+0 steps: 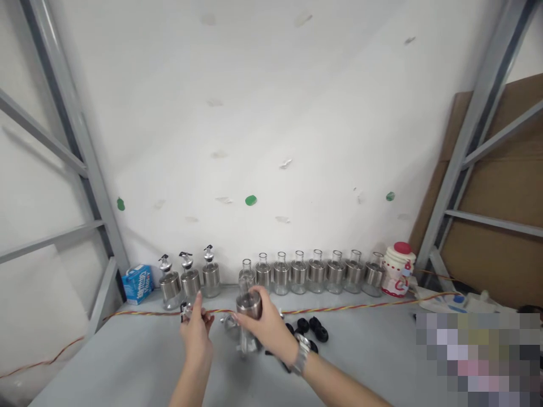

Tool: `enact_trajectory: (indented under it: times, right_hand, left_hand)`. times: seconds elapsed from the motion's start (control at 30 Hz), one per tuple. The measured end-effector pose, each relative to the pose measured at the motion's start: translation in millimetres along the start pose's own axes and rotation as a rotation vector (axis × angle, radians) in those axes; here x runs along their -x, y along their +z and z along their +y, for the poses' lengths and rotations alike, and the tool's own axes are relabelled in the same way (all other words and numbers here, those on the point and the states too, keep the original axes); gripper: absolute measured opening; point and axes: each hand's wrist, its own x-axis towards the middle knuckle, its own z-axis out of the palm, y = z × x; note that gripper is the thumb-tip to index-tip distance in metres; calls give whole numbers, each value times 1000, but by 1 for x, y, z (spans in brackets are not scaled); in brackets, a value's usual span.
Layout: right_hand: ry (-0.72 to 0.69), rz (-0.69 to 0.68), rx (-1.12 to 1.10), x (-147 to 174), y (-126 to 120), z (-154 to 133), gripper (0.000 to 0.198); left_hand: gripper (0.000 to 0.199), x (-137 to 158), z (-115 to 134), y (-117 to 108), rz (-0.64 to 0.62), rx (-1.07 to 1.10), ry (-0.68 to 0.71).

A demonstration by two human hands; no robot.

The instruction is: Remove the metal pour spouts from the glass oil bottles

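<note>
My right hand (267, 325) is closed around a glass bottle with a steel band (249, 304), raised above the table in front of the bottle row. The bottle's neck is bare and its lower part is slightly blurred. To the left, my left hand (197, 330) pinches a metal pourer spout (185, 311) with a black part, partly hidden by the fingers. More metal spouts (230, 321) lie between and under my hands. Near my right wrist lie several round black stoppers (321, 334), some of them behind the wrist.
Three banded bottles with spouts fitted (211, 277) stand at the back left, beside a blue box (138, 284). Several open-necked bottles (317, 274) line the back right, ending at a white and red jar (397, 271). A twisted red-yellow cord (326, 308) crosses the grey table (127, 362).
</note>
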Motion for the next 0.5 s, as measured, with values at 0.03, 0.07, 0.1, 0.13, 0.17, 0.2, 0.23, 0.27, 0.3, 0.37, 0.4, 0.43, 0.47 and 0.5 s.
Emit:
enact_trajectory:
  times: [0.03,0.07,0.1,0.13,0.17,0.2,0.23,0.27,0.3,0.37,0.4,0.43,0.47,0.5]
  right_hand:
    - [-19,9,-84,-15,9,5,44]
    - [-47,25,-117,-29,19,11,47]
    - [-77,57,-103,-43,29,17,48]
    - [-110,91,-66,-56,39,23,48]
    - [-140,127,-14,-67,48,29,49]
    - [-159,158,49,-76,57,35,51]
    - [-157,182,72,-83,64,41,52]
    - [-152,195,87,-88,70,47,53]
    - [-142,204,98,-92,75,53,53]
    - [-124,215,112,-97,82,62,50]
    - [-118,220,123,-98,83,66,48]
    - [-114,223,136,-99,85,69,47]
    - [-110,227,149,-99,85,71,48]
    - [-107,229,164,-100,86,72,49]
  left_hand:
    - [28,0,-3,-1,-3,-10,2]
    - [26,-1,-6,-2,-6,-21,5]
    - [24,-3,-9,-3,-10,-31,11]
    - [21,-4,-11,-4,-14,-41,19]
    - [18,-7,-13,-5,-19,-52,25]
    - [16,-9,-14,-6,-27,-63,29]
    - [15,-11,-16,-8,-36,-73,30]
    - [15,-14,-16,-9,-45,-82,30]
    - [17,-16,-17,-10,-52,-88,30]
    - [21,-19,-18,-13,-59,-99,31]
    - [23,-21,-19,-13,-61,-103,32]
    - [25,-21,-19,-14,-63,-108,32]
    - [26,-22,-20,-14,-66,-114,32]
    - [27,-22,-21,-15,-71,-120,32]
